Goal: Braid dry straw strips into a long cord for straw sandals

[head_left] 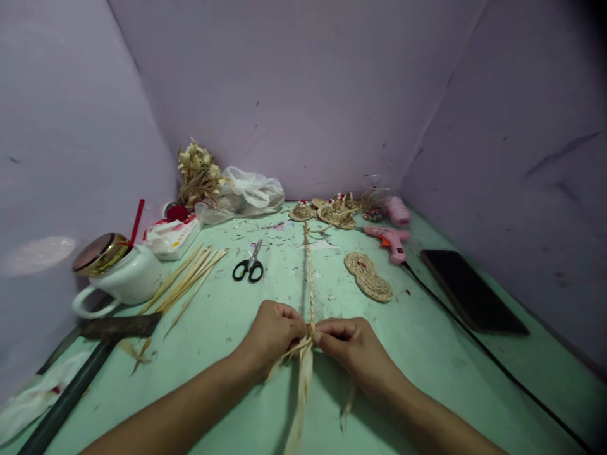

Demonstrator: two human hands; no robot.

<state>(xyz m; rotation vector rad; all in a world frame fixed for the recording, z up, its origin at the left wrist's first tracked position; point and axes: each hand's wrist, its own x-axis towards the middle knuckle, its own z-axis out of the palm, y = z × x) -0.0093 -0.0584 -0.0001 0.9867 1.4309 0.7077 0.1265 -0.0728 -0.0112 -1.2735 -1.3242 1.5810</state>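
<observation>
A thin braid of dried husk (310, 272) runs straight away from me down the middle of the table. My left hand (279, 328) pinches its near end from the left, fingers closed round the strands. From the right, my right hand (353, 344) grips the same spot between thumb and fingers. Loose husk strands (303, 373) hang below the hands towards me, a wide pale one in the middle and thinner ones to each side. The fingertips partly hide where the strands cross.
Scissors (250, 262) and loose husk strips (199, 275) lie left, by a hammer (121, 325) and white mug (137, 278). Right are a woven figure-eight piece (368, 277), pink glue gun (389, 241), its black cord (455, 322) and a phone (469, 287). Small woven hats (334, 213) stand behind.
</observation>
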